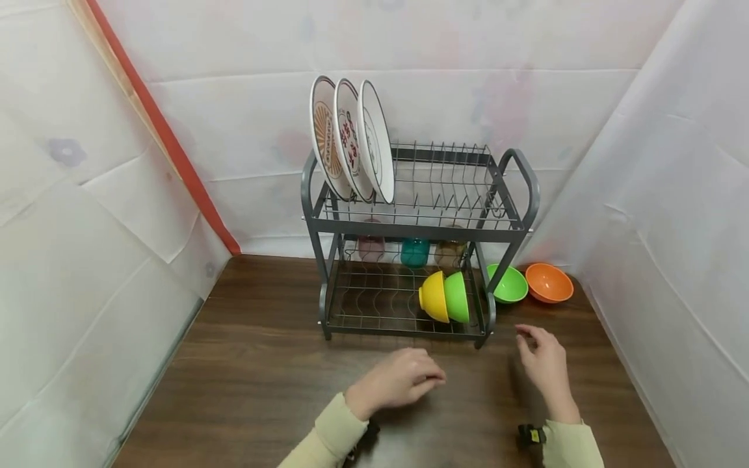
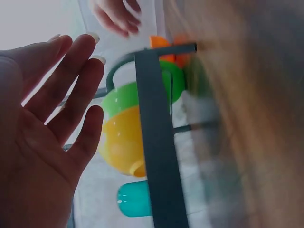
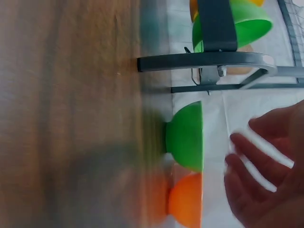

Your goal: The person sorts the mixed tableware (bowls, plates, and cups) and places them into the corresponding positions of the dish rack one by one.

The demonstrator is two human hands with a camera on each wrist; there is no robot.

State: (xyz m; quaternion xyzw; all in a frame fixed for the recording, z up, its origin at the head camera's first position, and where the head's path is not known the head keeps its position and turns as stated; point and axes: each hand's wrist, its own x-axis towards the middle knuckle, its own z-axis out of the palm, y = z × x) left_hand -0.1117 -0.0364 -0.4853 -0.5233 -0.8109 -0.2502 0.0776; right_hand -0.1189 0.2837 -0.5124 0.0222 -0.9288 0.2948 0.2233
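Note:
My left hand (image 1: 402, 378) hovers in front of the dish rack (image 1: 409, 229), fingers loosely bent with nothing in them. To its right, my right hand (image 1: 544, 364) is empty too, its fingers pointing toward a green bowl (image 1: 510, 286) and an orange bowl (image 1: 549, 283) on the table beside the rack. On the lower tier, a yellow bowl (image 1: 433, 297) and another green bowl (image 1: 456, 298) lean on their sides, one against the other. The left wrist view shows the spread left fingers near the yellow bowl (image 2: 121, 142). In the right wrist view the curved right fingers are apart from the green bowl (image 3: 186, 136).
Three plates (image 1: 351, 140) stand upright at the left of the upper tier. Behind the bowls on the lower tier are a pink cup (image 1: 371, 247), a teal cup (image 1: 415, 253) and a brownish cup (image 1: 450, 253). White sheeting (image 1: 673, 214) encloses the wooden table (image 1: 246, 390).

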